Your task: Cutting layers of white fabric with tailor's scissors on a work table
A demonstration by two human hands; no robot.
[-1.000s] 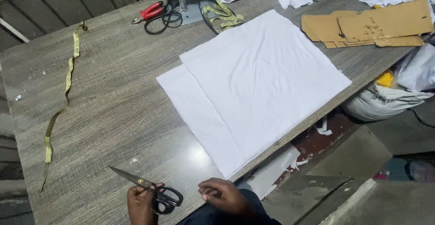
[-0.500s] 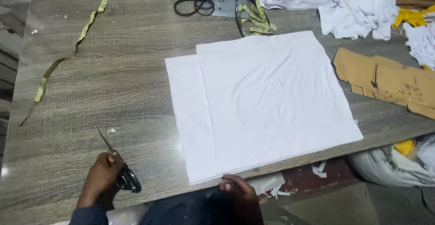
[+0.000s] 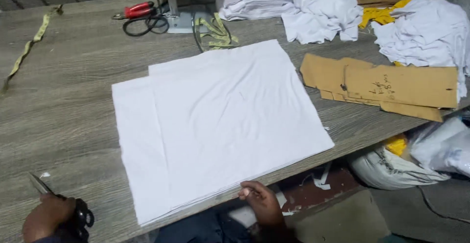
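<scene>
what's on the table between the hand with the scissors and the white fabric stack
Nothing: the head view shows only bare wood-grain table between the left hand, gripping black-handled scissors, and the white fabric stack. A small white scrap lies just beside it.

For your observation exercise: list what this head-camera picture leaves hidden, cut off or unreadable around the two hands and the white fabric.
- Scissors: blade tips cut off by the left hand and the frame's bottom edge.
- Right hand: fingertips tucked at the white fabric edge; grip unclear.
- Layers in the fabric stack: too thin to count.
- Cardboard patterns: handwriting too small.
</scene>
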